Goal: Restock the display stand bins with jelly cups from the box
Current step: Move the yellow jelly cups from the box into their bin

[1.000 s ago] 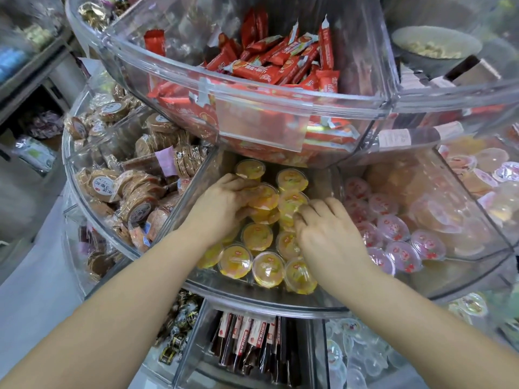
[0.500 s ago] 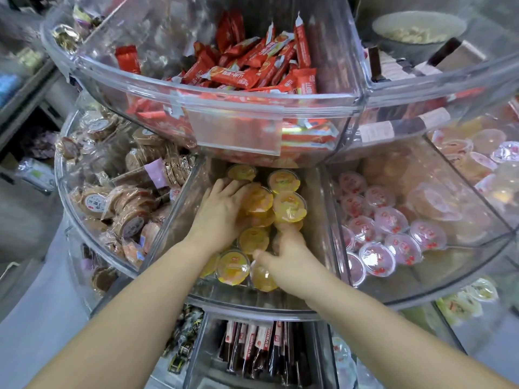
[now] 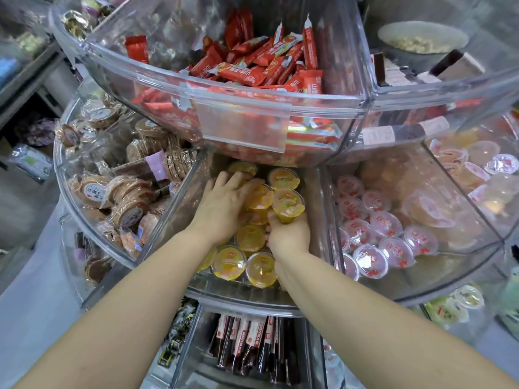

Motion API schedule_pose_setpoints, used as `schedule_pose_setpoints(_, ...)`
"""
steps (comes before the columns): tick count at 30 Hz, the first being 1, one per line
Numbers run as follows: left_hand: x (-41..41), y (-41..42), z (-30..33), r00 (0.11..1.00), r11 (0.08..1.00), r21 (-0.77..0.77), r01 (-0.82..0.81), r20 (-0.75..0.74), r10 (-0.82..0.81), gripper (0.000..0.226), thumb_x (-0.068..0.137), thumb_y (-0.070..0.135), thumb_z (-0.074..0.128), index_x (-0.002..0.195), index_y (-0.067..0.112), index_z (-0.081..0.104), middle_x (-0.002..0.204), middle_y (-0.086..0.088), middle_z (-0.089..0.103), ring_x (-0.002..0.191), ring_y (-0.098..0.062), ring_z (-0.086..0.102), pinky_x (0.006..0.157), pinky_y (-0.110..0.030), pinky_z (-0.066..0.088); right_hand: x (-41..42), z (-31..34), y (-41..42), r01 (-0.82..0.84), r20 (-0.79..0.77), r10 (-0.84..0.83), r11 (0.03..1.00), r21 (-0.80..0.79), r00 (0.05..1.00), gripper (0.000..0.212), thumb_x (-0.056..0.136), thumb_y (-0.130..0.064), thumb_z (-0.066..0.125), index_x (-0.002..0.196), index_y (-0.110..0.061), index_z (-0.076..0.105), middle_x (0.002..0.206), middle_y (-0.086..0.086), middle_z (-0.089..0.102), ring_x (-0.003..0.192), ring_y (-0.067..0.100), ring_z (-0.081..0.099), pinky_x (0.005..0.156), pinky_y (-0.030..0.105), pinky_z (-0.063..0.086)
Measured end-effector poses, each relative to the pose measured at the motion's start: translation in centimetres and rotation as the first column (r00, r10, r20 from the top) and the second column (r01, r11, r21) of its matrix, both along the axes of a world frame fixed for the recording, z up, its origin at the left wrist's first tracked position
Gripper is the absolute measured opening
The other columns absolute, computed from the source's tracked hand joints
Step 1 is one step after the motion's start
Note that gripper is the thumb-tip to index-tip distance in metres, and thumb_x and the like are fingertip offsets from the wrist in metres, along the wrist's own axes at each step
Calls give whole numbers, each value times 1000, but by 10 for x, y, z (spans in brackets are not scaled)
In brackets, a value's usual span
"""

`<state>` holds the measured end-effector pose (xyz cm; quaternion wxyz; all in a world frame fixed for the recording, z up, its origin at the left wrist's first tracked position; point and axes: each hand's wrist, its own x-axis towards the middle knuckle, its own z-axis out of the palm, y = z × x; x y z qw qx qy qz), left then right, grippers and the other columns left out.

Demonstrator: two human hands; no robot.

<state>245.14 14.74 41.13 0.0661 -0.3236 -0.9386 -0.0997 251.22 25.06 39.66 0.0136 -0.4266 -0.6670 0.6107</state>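
Tiered clear-plastic display stand [image 3: 247, 300]; pale floor [image 3: 25, 310] lower left. Middle bin: yellow lidded jelly cups [image 3: 229, 262]. Left hand [image 3: 222, 209] flat on cups; right hand [image 3: 290, 234] grip around one cup [image 3: 288, 204].

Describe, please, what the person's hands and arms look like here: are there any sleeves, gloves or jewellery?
Both arms are bare as far up as the picture shows, with no sleeve edge in view. The left hand and the right hand wear no gloves. No rings, watch or bracelet show on the visible fingers and wrists. The fingernails that show look short and unpainted.
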Motion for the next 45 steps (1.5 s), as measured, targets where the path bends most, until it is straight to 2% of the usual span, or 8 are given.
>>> schedule_pose_setpoints(7, -3, -5, 2, 995, 1000, -3, 30, 90, -29, 87, 72, 44, 72, 145, 30, 27, 136, -7, 32, 118, -28, 29, 98, -40, 28, -1, 0, 5, -70, 35, 70, 997, 12, 997, 35, 91, -31, 54, 116, -7, 53, 110, 19, 65, 103, 38, 62, 92, 50, 50)
schedule_pose_setpoints(12, -5, -8, 7, 968, 999, 37, 11, 250, -20, 98, 73, 59, 64, 149, 22, 14, 157, -3, 12, 144, -20, 7, 115, -38, 7, 2, -2, 7, -88, 53, 87, 996, 17, 995, 26, 93, -26, 49, 108, -6, 55, 106, 20, 65, 98, 38, 63, 91, 51, 51)
schedule_pose_setpoints(16, -5, -3, 9, 968, 993, 114, 30, 245, -58, 72, 83, 56, 54, 143, 21, 33, 153, 4, 28, 143, -12, 15, 114, -33, 5, -1, 1, 10, -124, 15, 125, 992, -5, 992, 16, 90, -28, 53, 87, -12, 57, 91, 14, 65, 80, 28, 59, 89, 50, 52)
schedule_pose_setpoints(20, -8, -3, 11, 962, 987, 158, -7, 269, -36, 50, 94, 41, 46, 140, 22, 39, 151, 2, 33, 142, -13, 20, 115, -33, 10, 0, 2, 8, -116, 15, 116, 993, 12, 993, 30, 88, -37, 59, 104, -12, 56, 97, 12, 65, 88, 32, 63, 89, 49, 52)
schedule_pose_setpoints(26, -10, -6, 9, 950, 993, 111, 51, 301, -82, 51, 96, 36, 43, 144, 21, 31, 154, 4, 25, 145, -11, 5, 116, -33, 4, -1, 5, 10, -178, 57, 175, 982, 58, 983, 32, 89, -33, 56, 109, -8, 54, 109, 17, 65, 103, 36, 62, 91, 48, 51)
schedule_pose_setpoints(32, 0, -9, 14, 987, 974, 218, 56, 138, -88, 47, 92, 28, 54, 136, 13, 46, 145, -8, 41, 139, -27, 28, 114, -41, 22, 5, 12, 16, -188, -20, 187, 981, -38, 982, 12, 90, -24, 57, 88, -12, 58, 97, 16, 65, 86, 29, 59, 91, 47, 51)
schedule_pose_setpoints(38, 11, -3, 18, 969, 963, 122, 241, 28, -246, 44, 86, 18, 61, 129, 22, 55, 137, 3, 51, 132, -26, 39, 105, -44, 32, 27, 13, 19, -103, -166, 47, 931, -351, 985, 15, 92, -4, 52, 83, -15, 57, 69, 0, 56, 55, 8, 51, 48, 14, 49)
schedule_pose_setpoints(45, 16, 7, 10, 962, 971, 91, 220, 147, -232, 46, 88, 20, 57, 134, 24, 49, 144, 8, 43, 138, -15, 31, 114, -32, 20, 34, 11, 14, -81, -311, -18, 950, -303, 950, 25, 95, -5, 45, 108, -24, 57, 78, -4, 58, 70, 7, 56, 65, 19, 49)
